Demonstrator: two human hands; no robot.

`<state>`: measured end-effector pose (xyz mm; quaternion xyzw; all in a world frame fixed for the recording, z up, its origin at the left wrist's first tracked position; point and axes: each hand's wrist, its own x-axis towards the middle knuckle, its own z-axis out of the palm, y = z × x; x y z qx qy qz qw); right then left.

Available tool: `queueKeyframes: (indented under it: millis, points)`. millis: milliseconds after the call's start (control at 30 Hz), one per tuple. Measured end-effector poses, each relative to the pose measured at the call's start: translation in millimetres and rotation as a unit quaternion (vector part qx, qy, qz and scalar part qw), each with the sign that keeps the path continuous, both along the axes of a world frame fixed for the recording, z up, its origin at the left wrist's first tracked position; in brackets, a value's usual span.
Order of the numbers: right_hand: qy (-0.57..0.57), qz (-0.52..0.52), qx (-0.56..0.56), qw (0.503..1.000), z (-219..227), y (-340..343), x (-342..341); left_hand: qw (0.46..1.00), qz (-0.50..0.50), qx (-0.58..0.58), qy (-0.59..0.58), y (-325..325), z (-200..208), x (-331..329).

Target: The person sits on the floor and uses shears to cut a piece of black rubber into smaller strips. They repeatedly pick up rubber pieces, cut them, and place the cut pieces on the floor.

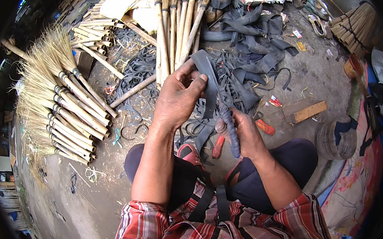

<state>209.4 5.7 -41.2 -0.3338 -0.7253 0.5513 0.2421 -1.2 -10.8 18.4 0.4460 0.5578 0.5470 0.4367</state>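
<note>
From here, the person's L hand pinches a dk rubber strip, thumb vs fingers, prob. to keep it flat beside the blade, while the R hand is clamped round the bound handle of a cutting tool, blade up along the strip, binding perhaps for grip. On the floor just beyond, a red-handled item lies to the R, seemingly in easy reach. Farther off, dk rubber scraps lie heaped next to brooms bunched w/ handles pointing this way, prob. for tidiness.
</note>
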Motion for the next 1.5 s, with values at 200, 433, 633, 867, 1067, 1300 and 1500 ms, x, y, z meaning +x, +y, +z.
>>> queueKeyframes:
  millis: [200, 433, 633, 867, 1067, 1300, 1500]
  points:
    - [0.062, 0.005, -0.034, 0.997, 1.3, 1.7, -1.1, 0.999, -0.035, -0.008, -0.001, -1.5, -0.8, 5.4]
    - [0.026, 0.008, -0.058, 0.998, 13.6, 2.3, 1.3, 0.997, -0.054, -0.037, 0.035, -3.1, 2.0, 3.8]
    - [-0.013, -0.017, 0.015, 1.0, 9.2, 2.1, 3.9, 0.999, -0.042, -0.016, 0.026, -1.3, -2.3, 2.3]
    - [-0.038, -0.012, -0.009, 0.999, 4.0, -3.1, -1.0, 0.998, 0.031, -0.006, -0.05, -1.8, 2.1, -2.0]
    - [0.022, 0.019, -0.045, 0.999, 10.2, 2.4, 0.5, 0.999, -0.034, -0.021, 0.02, -3.6, 1.6, -0.4]
    - [0.037, 0.016, -0.027, 0.999, 13.0, 2.5, 2.7, 0.998, -0.041, -0.025, 0.029, -4.8, 1.4, 2.0]
    - [-0.021, -0.002, 0.002, 1.0, 13.2, -1.2, 5.6, 1.0, -0.017, -0.025, 0.004, -1.9, 5.2, -0.9]
